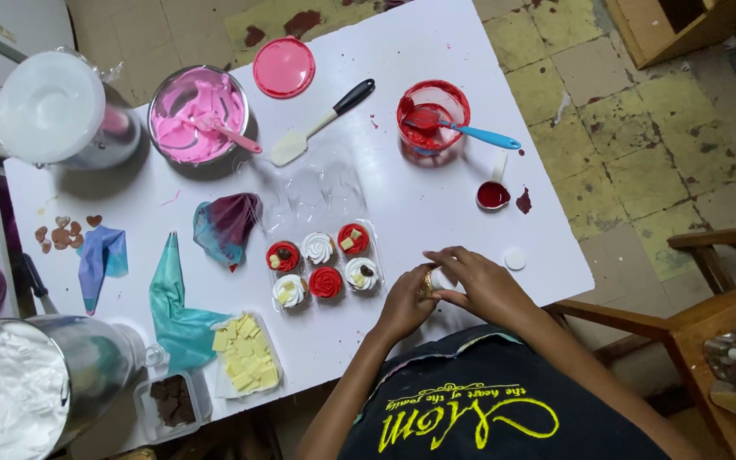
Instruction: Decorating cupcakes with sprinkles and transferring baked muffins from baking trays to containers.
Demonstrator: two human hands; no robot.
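The surface (436, 213) is showing as a smooth, white, faintly glossy sheet, smeared with red in places. A clear plastic tray (324, 264), thin and shiny, is holding the cupcakes, whose frosting is looking soft and matt. The pink icing bowl (198, 113) is gleaming like polished metal, and the large can (87, 362) at the lower left is looking like brushed metal. The red-stained tub (434, 114) is appearing as clear glossy plastic, with a matt pink plastic lid (284, 66) nearby. The piping bags (176, 311) are lying limp and slick like thin plastic. The floor tiles (623, 128) are looking rough, worn and matt, and the chair frame (709, 247) is showing bare wood.
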